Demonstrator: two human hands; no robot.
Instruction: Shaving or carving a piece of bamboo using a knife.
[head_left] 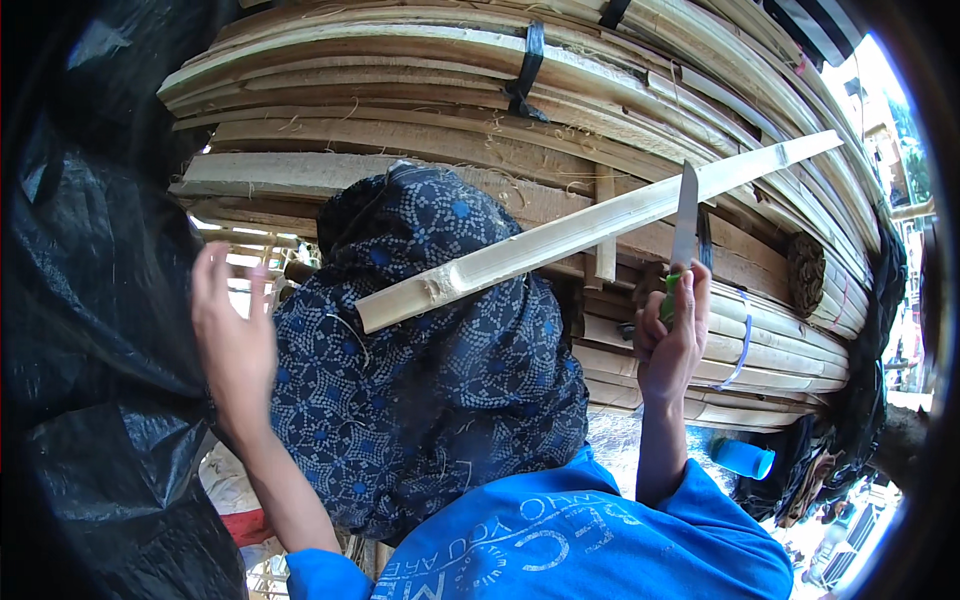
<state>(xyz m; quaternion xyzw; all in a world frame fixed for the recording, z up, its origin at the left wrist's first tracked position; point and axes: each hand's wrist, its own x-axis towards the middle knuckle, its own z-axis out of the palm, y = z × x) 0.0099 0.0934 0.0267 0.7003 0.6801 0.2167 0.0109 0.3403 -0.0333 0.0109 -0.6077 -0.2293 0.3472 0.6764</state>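
Gripping a green-handled knife (683, 228), the right hand (668, 340) is closed tight around the handle, blade pointing up toward twelve o'clock. The blade's edge meets a long split bamboo strip (590, 232) that runs from about eight o'clock, near the middle of the view, up to two o'clock, its pale cut face showing. Whether the blade bites into the strip or only crosses it cannot be told. The strip's lower end lies over a dark blue patterned cloth (430, 360) draped across the middle.

At nine o'clock the left hand (232, 340) is open, fingers spread and blurred, holding nothing, just beside the cloth's edge and apart from the strip.

Behind, from ten to three o'clock, a stack of bamboo slats (420, 90) fills the view, bound with black straps (527, 70); its ragged ends face nine o'clock. Black plastic sheeting (90, 330) closes off the whole nine o'clock side, leaving little room beside the left hand. A blue cylindrical container (742, 458) sits at four o'clock below the stack. Open daylight shows only at the three o'clock rim.
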